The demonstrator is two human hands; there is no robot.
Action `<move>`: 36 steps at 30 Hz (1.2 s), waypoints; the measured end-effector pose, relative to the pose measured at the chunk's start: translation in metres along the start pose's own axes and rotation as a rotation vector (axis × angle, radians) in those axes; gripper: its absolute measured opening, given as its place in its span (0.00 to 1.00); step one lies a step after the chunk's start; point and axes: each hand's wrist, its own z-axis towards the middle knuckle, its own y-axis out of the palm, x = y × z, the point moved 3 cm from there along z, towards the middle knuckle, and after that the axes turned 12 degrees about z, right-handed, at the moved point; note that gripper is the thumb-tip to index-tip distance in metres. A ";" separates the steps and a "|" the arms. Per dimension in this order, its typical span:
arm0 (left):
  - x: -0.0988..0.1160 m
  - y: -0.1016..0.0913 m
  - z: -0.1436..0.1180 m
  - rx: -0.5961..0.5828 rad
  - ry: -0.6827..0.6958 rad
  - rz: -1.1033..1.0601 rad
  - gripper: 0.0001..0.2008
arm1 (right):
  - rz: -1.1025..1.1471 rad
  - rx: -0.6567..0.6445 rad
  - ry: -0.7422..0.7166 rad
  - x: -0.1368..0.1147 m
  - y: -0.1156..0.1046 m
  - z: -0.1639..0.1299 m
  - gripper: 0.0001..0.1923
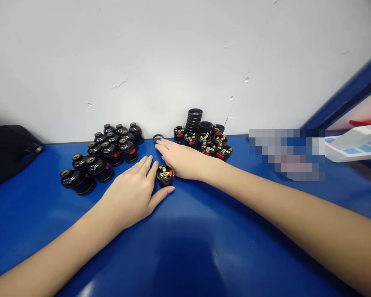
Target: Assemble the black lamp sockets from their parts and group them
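Note:
A black lamp socket base [165, 175] with brass contacts and a red tab stands upright on the blue table. My left hand [134, 187] rests beside it, fingers stretched out. Its index finger is along the socket's left side and its thumb reaches across the near side; the grip looks loose. Just beyond, my right hand [181, 159] lies extended with its fingertips at a thin black ring [158, 137]. Whether the fingertips press on the ring, I cannot tell. Part of the right palm is hidden behind its wrist and forearm.
Several assembled black sockets [111, 152] with brass-holed tops stand at left. Behind my right wrist are several open socket bases [204, 140] and a stack of black rings [194, 120]. A black bag [9, 150], white wall [173, 62] and white power strip [355, 142] border the table.

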 end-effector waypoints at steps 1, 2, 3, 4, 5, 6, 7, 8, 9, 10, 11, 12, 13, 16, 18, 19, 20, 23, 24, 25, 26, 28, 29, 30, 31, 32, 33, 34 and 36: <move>0.000 0.000 0.000 0.001 0.002 0.003 0.44 | -0.004 0.004 0.002 -0.002 -0.002 -0.004 0.24; 0.000 0.000 0.000 -0.001 0.000 0.002 0.44 | -0.008 0.007 0.004 -0.003 -0.004 -0.008 0.23; 0.000 0.000 0.000 -0.004 -0.003 -0.001 0.44 | -0.013 0.012 0.008 -0.005 -0.006 -0.014 0.24; 0.000 0.000 0.000 -0.008 -0.004 -0.004 0.43 | -0.019 0.016 0.011 -0.007 -0.007 -0.020 0.23; 0.000 0.000 0.000 -0.010 -0.002 -0.005 0.43 | -0.025 0.018 0.013 -0.010 -0.009 -0.026 0.23; 0.000 0.000 0.000 -0.010 0.002 -0.007 0.43 | -0.029 0.017 0.014 -0.012 -0.010 -0.032 0.23; 0.000 0.000 0.000 -0.010 0.005 -0.009 0.43 | -0.033 0.015 0.014 -0.014 -0.011 -0.038 0.23; 0.000 0.000 0.000 -0.009 0.004 -0.014 0.43 | -0.035 0.012 0.012 -0.017 -0.013 -0.043 0.23; -0.001 0.001 0.000 -0.008 -0.001 -0.022 0.43 | -0.038 0.010 0.009 -0.019 -0.014 -0.049 0.23; -0.001 0.001 0.000 -0.008 -0.009 -0.033 0.43 | -0.041 0.007 0.005 -0.022 -0.016 -0.055 0.23; -0.001 0.001 0.000 -0.008 -0.016 -0.046 0.42 | -0.050 0.009 -0.010 -0.025 -0.018 -0.061 0.23; -0.001 0.001 0.000 -0.010 -0.021 -0.057 0.42 | -0.060 0.009 -0.022 -0.028 -0.021 -0.067 0.22; -0.001 0.001 0.000 -0.010 -0.021 -0.064 0.42 | -0.070 0.014 -0.029 -0.032 -0.023 -0.073 0.21; -0.001 0.000 0.001 -0.014 -0.013 -0.056 0.41 | -0.059 0.026 0.010 -0.043 -0.033 -0.091 0.18; 0.000 -0.002 0.001 -0.019 -0.005 -0.032 0.40 | -0.046 0.010 0.040 -0.051 -0.038 -0.102 0.16; 0.001 -0.003 0.002 -0.019 -0.002 -0.024 0.40 | -0.048 0.017 0.044 -0.055 -0.041 -0.107 0.14; 0.001 -0.003 0.002 -0.016 0.002 -0.023 0.40 | -0.056 0.018 0.039 -0.058 -0.042 -0.110 0.13; 0.002 -0.004 0.003 0.011 0.022 -0.067 0.36 | -0.091 0.037 0.021 -0.065 -0.045 -0.119 0.08; 0.002 -0.004 0.003 0.022 0.034 -0.092 0.34 | -0.100 0.050 0.016 -0.065 -0.045 -0.121 0.07; 0.002 -0.003 0.003 0.033 0.047 -0.116 0.33 | -0.105 0.063 0.009 -0.066 -0.044 -0.122 0.06; 0.002 -0.003 0.003 0.040 0.058 -0.137 0.31 | -0.108 0.073 0.001 -0.065 -0.044 -0.124 0.06; 0.001 -0.003 0.004 0.052 0.068 -0.166 0.30 | -0.117 0.095 -0.014 -0.062 -0.042 -0.125 0.07; 0.001 -0.003 0.004 0.059 0.067 -0.175 0.31 | -0.129 0.106 -0.017 -0.060 -0.041 -0.126 0.08; 0.001 -0.003 0.005 0.067 0.063 -0.182 0.33 | -0.145 0.117 -0.020 -0.058 -0.040 -0.126 0.09; 0.000 -0.004 0.005 0.083 0.057 -0.191 0.36 | -0.163 0.134 -0.025 -0.055 -0.039 -0.127 0.10; 0.001 -0.006 0.006 0.104 0.051 -0.207 0.39 | -0.177 0.156 -0.029 -0.052 -0.037 -0.127 0.11; 0.002 -0.007 0.006 0.128 0.042 -0.232 0.43 | -0.181 0.177 -0.036 -0.049 -0.036 -0.128 0.11; 0.003 -0.009 0.006 0.147 0.034 -0.264 0.46 | -0.173 0.194 -0.042 -0.046 -0.034 -0.128 0.12; 0.006 -0.012 0.006 0.163 0.026 -0.332 0.45 | -0.123 0.211 -0.045 -0.041 -0.031 -0.129 0.12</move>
